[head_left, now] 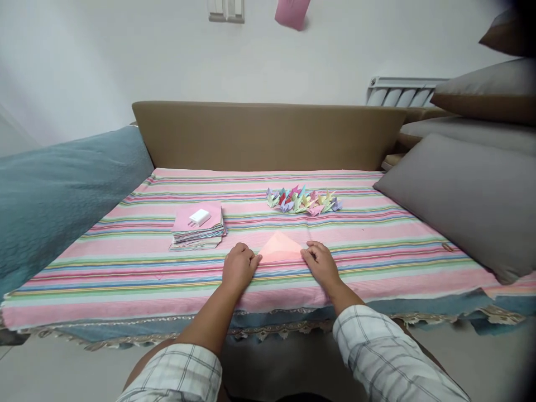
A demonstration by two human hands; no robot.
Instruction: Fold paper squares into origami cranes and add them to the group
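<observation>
A peach-coloured sheet of origami paper (280,247), folded into a triangle with its point facing away from me, lies on the striped cloth (360,237). My left hand (242,267) pinches its left corner between thumb and fingers. At the opposite corner, my right hand (321,262) is closed on the paper in the same way. Beyond the sheet sits a cluster of small folded paper cranes (299,202) in many colours. To the left is a stack of coloured paper squares (196,239), with a white plug adapter (199,217) resting on top.
The striped cloth covers a sofa seat with a brown backrest (268,137). A blue-covered armrest (71,190) rises at left; grey cushions (464,195) pile up at right. A pink paper (292,12) and a switch plate (226,10) are on the wall.
</observation>
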